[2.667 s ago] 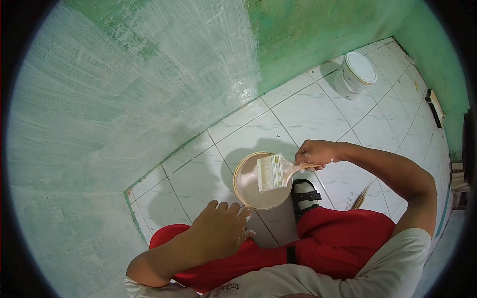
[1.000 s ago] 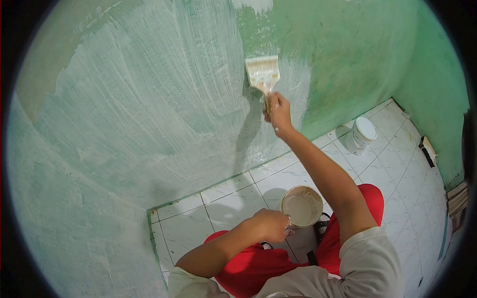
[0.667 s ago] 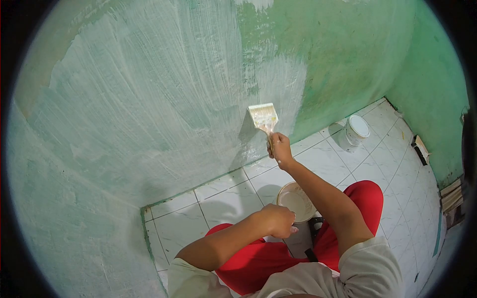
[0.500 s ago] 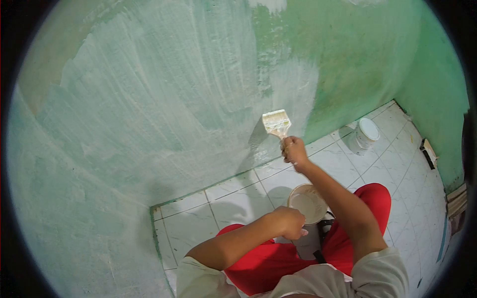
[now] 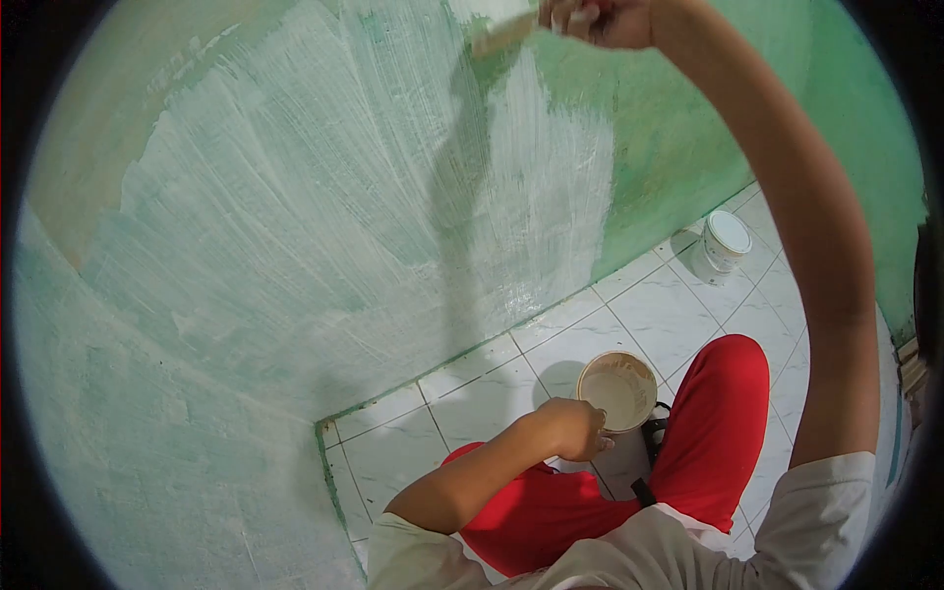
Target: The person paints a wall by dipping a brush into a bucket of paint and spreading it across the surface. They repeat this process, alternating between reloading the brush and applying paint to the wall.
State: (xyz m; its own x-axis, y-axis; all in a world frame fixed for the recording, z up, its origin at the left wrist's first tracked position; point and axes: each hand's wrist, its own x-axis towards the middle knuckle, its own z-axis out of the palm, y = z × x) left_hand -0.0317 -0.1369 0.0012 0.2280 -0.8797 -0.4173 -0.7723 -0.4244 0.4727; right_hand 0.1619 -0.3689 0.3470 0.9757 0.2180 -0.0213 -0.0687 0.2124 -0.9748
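High against the wall, my right hand (image 5: 602,22) is closed around the handle of a wide, flat paintbrush (image 5: 503,35). Its bristles point left, over the border between white streaks and bare green on the wall (image 5: 364,167). Low down, my left hand (image 5: 578,430) has its fingers curled at the near rim of a small round bucket (image 5: 644,379). Pale, whitish paint (image 5: 612,395) lies inside this bucket, and smears coat its inner wall.
A white lidded tub (image 5: 723,248) stands on the tiled floor (image 5: 565,334) near the wall's right end. My bent knees, in red trousers (image 5: 723,423), flank the bucket. A second green wall (image 5: 875,187) rises at the right.
My right hand has swept the paintbrush up the wall from near the floor, and the arm is now stretched high. My left hand stays at the bucket. The view has shifted slightly.
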